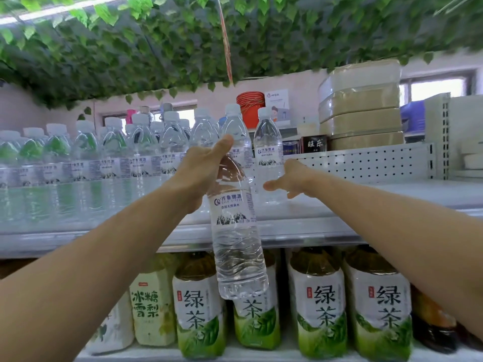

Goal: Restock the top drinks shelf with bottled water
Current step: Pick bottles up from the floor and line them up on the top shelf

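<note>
Plainly full, the water bottle point(236, 231) should feel fairly heavy for its size. Its thin clear walls would dent under a squeeze, and the smooth label could slip. The stiffer shoulder under the cap is the sound place to take it. The left grip point(206, 176) has it there, thumb up along the shoulder and fingers wrapped behind. The body hangs tilted below that grip, in front of the top shelf point(339, 205) edge. The right grip point(290, 178) is spread wide and holds nothing. Its fingertips reach toward a standing bottle point(268, 152) just left of it, perhaps touching, though the clear plastic makes that hard to tell. Further left of both grips stands the filled row point(104, 158).
</note>
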